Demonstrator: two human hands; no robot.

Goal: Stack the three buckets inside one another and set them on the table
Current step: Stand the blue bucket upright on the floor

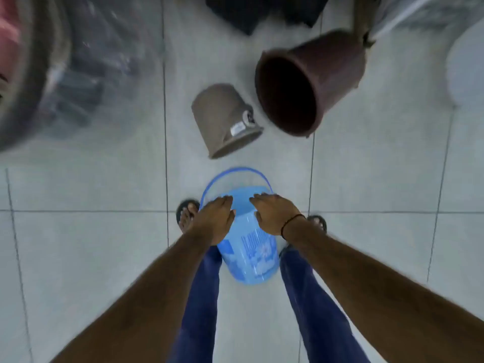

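Note:
A translucent blue bucket (pixel 248 247) sits between my legs, its blue handle arching away from me. My left hand (pixel 216 218) grips its rim on the left and my right hand (pixel 275 213) grips it on the right. Further ahead a small grey-brown bucket (pixel 222 119) lies tipped on the tiled floor, mouth toward the lower right. Beside it, to the right, a large dark brown bucket (pixel 311 82) lies on its side with its open mouth facing me.
Grey tiled floor (pixel 104 258) all around. A plastic-wrapped bundle of dark things (pixel 86 66) lies at the upper left, dark cloth (pixel 262 11) at the top, a white object (pixel 466 69) at the right edge. My sandalled feet flank the blue bucket.

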